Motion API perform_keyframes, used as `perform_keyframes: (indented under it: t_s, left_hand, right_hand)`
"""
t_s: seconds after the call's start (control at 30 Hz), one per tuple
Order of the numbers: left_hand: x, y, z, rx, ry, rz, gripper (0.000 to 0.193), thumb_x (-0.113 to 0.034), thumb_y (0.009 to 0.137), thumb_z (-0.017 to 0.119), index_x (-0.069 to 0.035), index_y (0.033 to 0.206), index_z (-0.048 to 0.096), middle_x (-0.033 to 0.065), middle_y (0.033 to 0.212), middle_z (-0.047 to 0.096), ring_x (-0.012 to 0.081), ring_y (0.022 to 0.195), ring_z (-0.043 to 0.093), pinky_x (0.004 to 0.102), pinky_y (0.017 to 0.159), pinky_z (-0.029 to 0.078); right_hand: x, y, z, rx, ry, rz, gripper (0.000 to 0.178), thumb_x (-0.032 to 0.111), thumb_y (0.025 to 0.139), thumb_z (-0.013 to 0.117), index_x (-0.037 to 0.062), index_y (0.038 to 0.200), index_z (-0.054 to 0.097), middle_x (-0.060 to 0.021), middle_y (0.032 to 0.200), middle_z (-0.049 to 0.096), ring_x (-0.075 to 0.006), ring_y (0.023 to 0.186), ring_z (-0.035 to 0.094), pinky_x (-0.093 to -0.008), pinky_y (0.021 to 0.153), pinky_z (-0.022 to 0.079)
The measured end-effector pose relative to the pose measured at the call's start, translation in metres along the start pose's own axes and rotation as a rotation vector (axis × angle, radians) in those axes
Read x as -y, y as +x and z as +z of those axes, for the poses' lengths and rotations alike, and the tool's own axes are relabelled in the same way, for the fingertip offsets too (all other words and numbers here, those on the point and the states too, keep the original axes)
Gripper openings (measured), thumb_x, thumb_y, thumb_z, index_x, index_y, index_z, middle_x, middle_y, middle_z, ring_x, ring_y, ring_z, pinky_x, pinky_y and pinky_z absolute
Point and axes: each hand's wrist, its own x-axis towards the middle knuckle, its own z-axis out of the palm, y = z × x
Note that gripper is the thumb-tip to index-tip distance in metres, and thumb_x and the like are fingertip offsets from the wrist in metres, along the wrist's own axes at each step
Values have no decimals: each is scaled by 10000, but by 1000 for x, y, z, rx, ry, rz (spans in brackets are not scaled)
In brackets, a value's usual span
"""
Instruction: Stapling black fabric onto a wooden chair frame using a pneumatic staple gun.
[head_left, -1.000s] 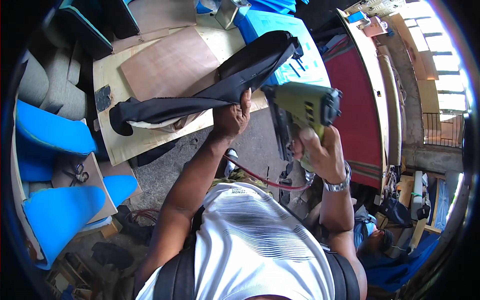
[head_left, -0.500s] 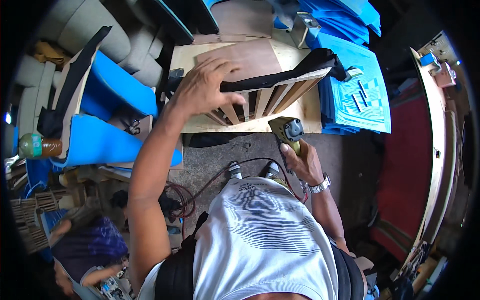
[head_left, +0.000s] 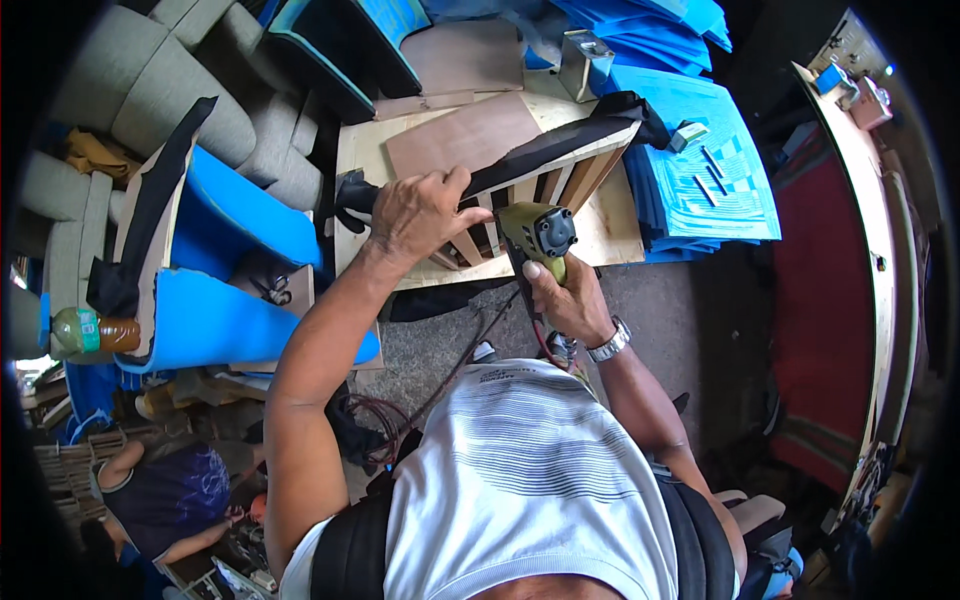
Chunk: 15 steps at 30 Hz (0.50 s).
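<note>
A slatted wooden frame (head_left: 585,178) lies on the worktable, with a black fabric strip (head_left: 535,152) along its upper edge. My left hand (head_left: 420,212) is closed over the strip near the frame's left end, its thumb pointing right. A loose tail of the fabric sticks out on its left. My right hand (head_left: 572,300) grips a green and black air staple gun (head_left: 540,230). The gun's head is over the frame's near edge, close to my left thumb. Its nose is hidden, so contact with the fabric cannot be made out.
Blue foam sheets (head_left: 700,150) are stacked right of the worktable (head_left: 360,150). A metal can (head_left: 585,65) stands behind. Blue foam-covered pieces (head_left: 230,320) and a bottle (head_left: 95,332) are at left. An air hose (head_left: 385,415) runs across the floor. Another person (head_left: 170,495) is at lower left.
My left hand has gone from spread above the fabric to closed on it. My right hand has brought the staple gun up and left to the frame.
</note>
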Motion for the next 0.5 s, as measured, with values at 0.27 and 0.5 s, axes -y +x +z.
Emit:
perform_keyframes:
  t_s: [0.27, 0.5]
  left_hand:
    - [50, -13, 2, -178, -192, 228, 279, -304, 770, 742, -121, 726, 536, 49, 621, 545, 260, 563, 619, 394, 522, 498]
    - [71, -9, 7, -127, -218, 321, 255, -267, 751, 730, -123, 744, 520, 32, 662, 513, 215, 612, 611, 361, 559, 482]
  right_hand:
    - [-10, 13, 57, -111, 76, 50, 371, 383, 935, 655, 16, 923, 600, -4, 658, 585, -93, 579, 564, -254, 536, 461]
    - [-1, 25, 90, -239, 92, 118, 275, 280, 966, 602, 35, 844, 583, -9, 644, 582, -101, 557, 574, -259, 516, 471]
